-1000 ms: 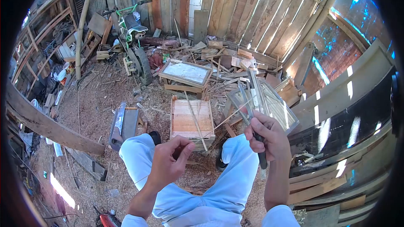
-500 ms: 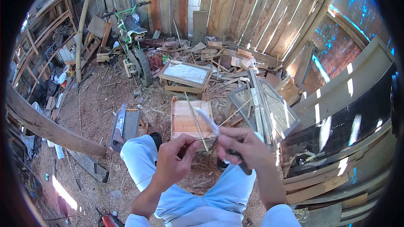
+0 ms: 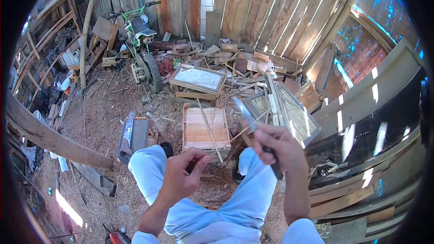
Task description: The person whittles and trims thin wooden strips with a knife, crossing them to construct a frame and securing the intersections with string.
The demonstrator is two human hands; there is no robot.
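My right hand [image 3: 281,147] is wrapped round the dark handle of a knife [image 3: 244,112], its pale blade pointing up and to the left. My left hand [image 3: 184,171] is held above my left thigh, thumb and forefinger pinched together. A very thin strand shows beside the left wrist, but I cannot tell what is between the fingers. Beyond both hands stands a slatted wooden box [image 3: 205,129], with thin wooden strips [image 3: 208,126] lying across its top.
A handsaw [image 3: 128,131] rests on a low bench [image 3: 141,132] to the left. A framed panel [image 3: 197,76], a small bike [image 3: 145,54] and scrap wood lie farther back. Long slats and a mesh frame [image 3: 298,113] lean at the right. Wood shavings cover the ground.
My right hand has moved right and slightly up with the knife, away from my left hand. The left hand has barely moved and stays pinched.
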